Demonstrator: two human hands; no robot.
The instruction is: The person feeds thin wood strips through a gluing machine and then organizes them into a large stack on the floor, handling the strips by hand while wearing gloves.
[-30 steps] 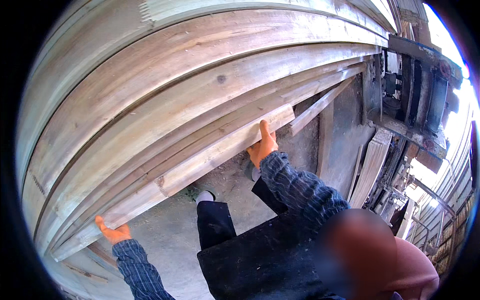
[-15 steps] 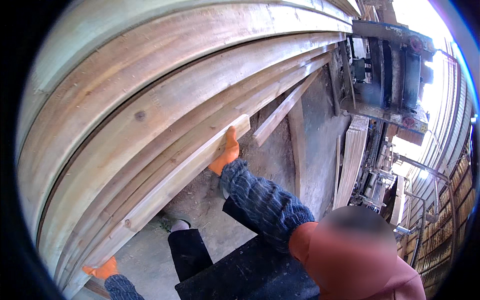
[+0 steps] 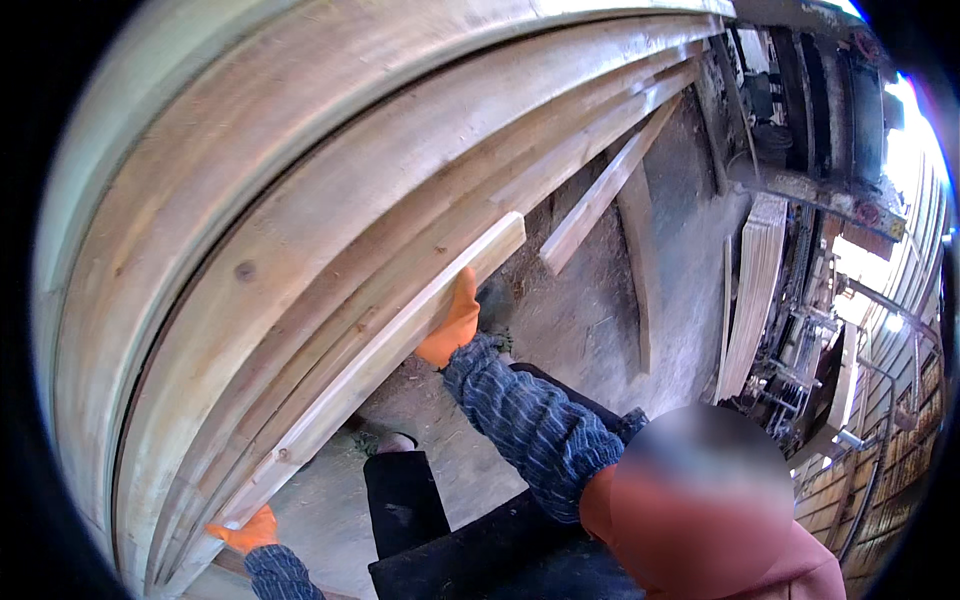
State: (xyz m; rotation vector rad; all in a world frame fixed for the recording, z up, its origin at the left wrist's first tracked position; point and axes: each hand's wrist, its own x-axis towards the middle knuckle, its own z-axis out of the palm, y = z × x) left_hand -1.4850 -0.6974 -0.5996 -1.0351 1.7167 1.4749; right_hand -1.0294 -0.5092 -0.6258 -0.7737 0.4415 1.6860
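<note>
A long pale wooden plank [image 3: 362, 383] runs slantwise along the near side of a stack of boards, with both my hands on it. My right hand [image 3: 455, 325], in an orange glove, is closed around it near its far squared end, thumb on top. My left hand [image 3: 248, 530], gloved in orange too, grips the plank's near end at the lower left. Both forearms wear dark blue knitted sleeves. The fingers under the plank are hidden. Right beside it lie stacked wooden boards [image 3: 330, 215], their long edges bowed by the lens.
A short wooden strip [image 3: 607, 200] juts from the stack beyond my right hand. Another board [image 3: 640, 270] lies on the dusty concrete floor [image 3: 590, 320]. Farther right are a pile of thin boards [image 3: 757, 290] and dark machinery [image 3: 815, 110]. My legs [image 3: 407, 500] are below the plank.
The view has turned, so the stack and machinery sit differently in the picture. Both hands keep their hold on the plank, and my left hand appears farther right.
</note>
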